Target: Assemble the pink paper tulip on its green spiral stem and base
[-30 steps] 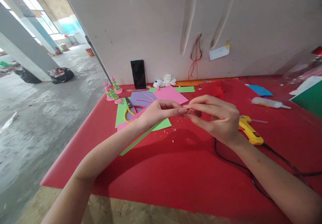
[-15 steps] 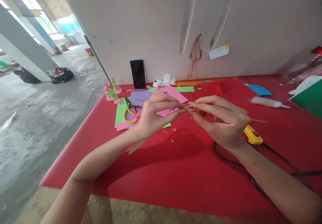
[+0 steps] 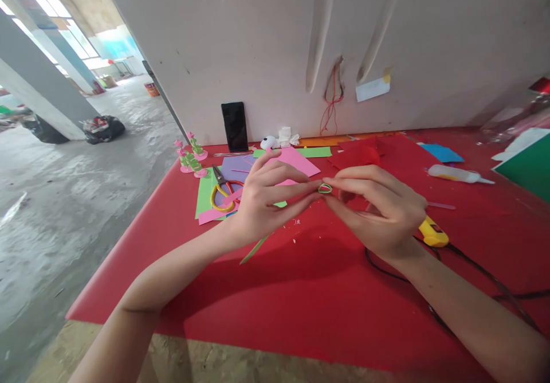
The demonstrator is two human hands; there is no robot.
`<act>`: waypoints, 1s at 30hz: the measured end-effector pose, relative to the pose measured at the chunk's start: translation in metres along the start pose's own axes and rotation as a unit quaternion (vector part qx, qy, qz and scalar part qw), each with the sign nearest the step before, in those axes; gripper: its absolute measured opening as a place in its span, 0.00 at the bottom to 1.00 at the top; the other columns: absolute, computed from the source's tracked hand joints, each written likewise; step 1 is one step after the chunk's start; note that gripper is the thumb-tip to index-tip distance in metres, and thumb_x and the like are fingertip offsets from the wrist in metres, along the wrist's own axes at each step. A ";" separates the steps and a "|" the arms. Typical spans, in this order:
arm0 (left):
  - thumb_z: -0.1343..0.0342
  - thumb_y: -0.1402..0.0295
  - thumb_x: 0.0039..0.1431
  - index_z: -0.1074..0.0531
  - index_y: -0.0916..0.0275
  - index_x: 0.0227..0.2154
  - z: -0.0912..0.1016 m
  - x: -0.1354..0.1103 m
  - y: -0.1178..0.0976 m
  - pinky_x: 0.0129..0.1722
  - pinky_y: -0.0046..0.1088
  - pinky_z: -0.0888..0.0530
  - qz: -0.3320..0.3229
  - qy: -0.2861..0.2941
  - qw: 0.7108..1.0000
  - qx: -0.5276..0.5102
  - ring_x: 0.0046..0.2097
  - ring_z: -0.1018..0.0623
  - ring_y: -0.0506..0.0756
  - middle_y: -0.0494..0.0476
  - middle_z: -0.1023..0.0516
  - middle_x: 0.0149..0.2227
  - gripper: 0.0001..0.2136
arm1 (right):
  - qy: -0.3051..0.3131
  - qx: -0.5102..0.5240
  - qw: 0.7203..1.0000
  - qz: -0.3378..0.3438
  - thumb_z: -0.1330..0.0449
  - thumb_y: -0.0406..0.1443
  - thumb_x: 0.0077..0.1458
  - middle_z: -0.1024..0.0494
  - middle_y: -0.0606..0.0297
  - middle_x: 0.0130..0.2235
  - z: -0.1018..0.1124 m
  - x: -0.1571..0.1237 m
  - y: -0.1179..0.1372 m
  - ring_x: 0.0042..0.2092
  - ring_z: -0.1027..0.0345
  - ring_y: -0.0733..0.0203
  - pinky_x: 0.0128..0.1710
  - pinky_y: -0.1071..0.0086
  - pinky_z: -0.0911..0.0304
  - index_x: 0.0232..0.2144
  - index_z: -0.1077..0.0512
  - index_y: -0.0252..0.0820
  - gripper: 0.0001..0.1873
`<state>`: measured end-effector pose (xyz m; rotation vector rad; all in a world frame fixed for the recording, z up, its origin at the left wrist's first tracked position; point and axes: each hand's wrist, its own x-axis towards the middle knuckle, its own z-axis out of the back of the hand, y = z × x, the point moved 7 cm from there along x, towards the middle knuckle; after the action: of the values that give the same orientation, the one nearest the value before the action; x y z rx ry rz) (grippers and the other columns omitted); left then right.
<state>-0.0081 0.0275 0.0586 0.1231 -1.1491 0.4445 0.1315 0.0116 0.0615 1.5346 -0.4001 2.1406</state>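
My left hand (image 3: 267,202) and my right hand (image 3: 380,205) meet above the red table, fingertips pinched on a thin green paper strip (image 3: 325,188). Between them the strip bends into a small flattened loop. Its loose tail seems to hang below my left hand, though my fingers hide the link. Behind my left wrist lie scissors (image 3: 222,195) with red and yellow handles, on green and purple paper sheets. A yellow-handled tool (image 3: 433,234), perhaps a glue gun, rests beyond my right wrist with its front part hidden.
Small pink-and-green paper flowers (image 3: 193,156) stand at the table's left edge. A black phone (image 3: 235,126) leans on the wall panel. A glue bottle (image 3: 455,174) and blue paper (image 3: 442,153) lie at the right. A black cord (image 3: 481,271) crosses the right side.
The paper loop has become a little smaller and tighter between my fingertips. The strip's tail has shifted right, and my left hand's fingers have curled and moved slightly down.
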 end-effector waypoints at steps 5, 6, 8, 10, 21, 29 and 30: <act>0.40 0.68 0.58 0.21 0.56 0.34 0.000 0.001 0.002 0.54 0.36 0.31 0.017 0.008 1.000 -0.024 0.32 0.24 0.47 0.49 0.20 0.31 0.03 | 0.008 -0.017 1.000 0.010 0.37 0.26 0.52 0.23 0.63 0.33 0.001 0.001 0.002 0.26 0.31 0.69 0.24 0.72 0.33 0.37 0.31 0.44 0.12; 0.40 0.68 0.58 0.21 0.55 0.33 0.000 0.002 0.003 0.53 0.35 0.31 0.021 0.009 0.999 -0.029 0.32 0.24 0.47 0.49 0.20 0.31 0.03 | 0.009 -0.023 1.000 0.014 0.37 0.26 0.52 0.23 0.63 0.33 0.001 0.001 0.003 0.27 0.30 0.68 0.25 0.72 0.32 0.37 0.31 0.44 0.12; 0.41 0.67 0.59 0.21 0.54 0.33 0.001 0.003 0.004 0.53 0.35 0.31 0.027 0.009 0.999 -0.032 0.32 0.24 0.47 0.48 0.20 0.31 0.04 | 0.009 -0.036 0.999 0.020 0.36 0.26 0.52 0.22 0.63 0.33 0.002 0.002 0.005 0.30 0.27 0.66 0.27 0.72 0.30 0.38 0.31 0.44 0.13; 0.41 0.67 0.59 0.21 0.55 0.33 0.002 0.004 0.003 0.53 0.35 0.31 0.023 0.009 0.999 -0.028 0.31 0.24 0.47 0.48 0.20 0.31 0.04 | 0.012 -0.044 0.999 0.023 0.37 0.26 0.52 0.22 0.63 0.33 0.002 0.003 0.005 0.31 0.26 0.65 0.28 0.72 0.29 0.38 0.31 0.45 0.12; 0.36 0.68 0.54 0.22 0.59 0.27 0.002 0.005 0.018 0.49 0.30 0.28 0.136 0.002 0.984 -0.114 0.31 0.23 0.46 0.48 0.19 0.29 0.03 | 0.008 -0.012 1.000 0.007 0.37 0.28 0.53 0.23 0.65 0.32 -0.001 0.006 0.002 0.23 0.35 0.73 0.22 0.77 0.35 0.34 0.29 0.41 0.07; 0.36 0.63 0.53 0.23 0.61 0.32 -0.024 -0.007 0.036 0.35 0.23 0.25 0.396 0.124 0.829 -0.376 0.37 0.21 0.49 0.53 0.19 0.35 0.08 | 0.061 0.111 0.991 -0.034 0.38 0.27 0.54 0.24 0.66 0.36 -0.006 0.007 -0.010 0.26 0.35 0.76 0.26 0.79 0.33 0.37 0.27 0.42 0.09; 0.36 0.64 0.52 0.23 0.62 0.33 -0.026 -0.008 0.036 0.35 0.23 0.24 0.403 0.121 0.820 -0.387 0.36 0.20 0.49 0.53 0.19 0.34 0.08 | 0.062 0.118 0.990 -0.039 0.38 0.27 0.54 0.25 0.66 0.36 -0.007 0.006 -0.012 0.27 0.35 0.76 0.27 0.78 0.33 0.38 0.27 0.42 0.09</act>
<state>-0.0033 0.0660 0.0362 -1.1487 -1.0065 0.6704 0.1306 0.0259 0.0648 1.5017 -0.0442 2.2723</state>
